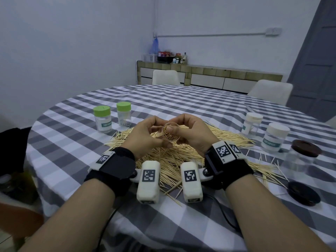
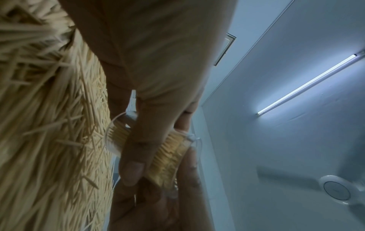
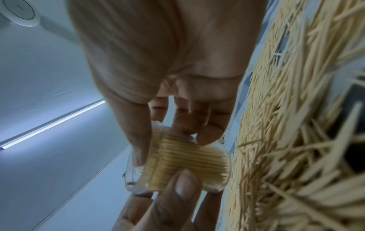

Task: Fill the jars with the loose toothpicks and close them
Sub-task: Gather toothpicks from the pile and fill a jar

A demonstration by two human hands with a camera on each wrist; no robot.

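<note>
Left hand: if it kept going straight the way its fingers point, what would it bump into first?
The left hand already grips the clear toothpick jar, so that comes first. Past it is the right hand, holding the same jar from the other side.

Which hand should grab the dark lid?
Probably the right hand: the loose dark lid lies on its side of the table, while the left hand can hold the full jar.

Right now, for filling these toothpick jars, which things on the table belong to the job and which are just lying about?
Belongs to the job:
clear jar, packed, held by left hand and right hand
loose toothpicks
green-lidded jars
white-lidded jars
brown-lidded jar
loose dark lid

Just lying about:
chairs
sideboard clutter
</note>
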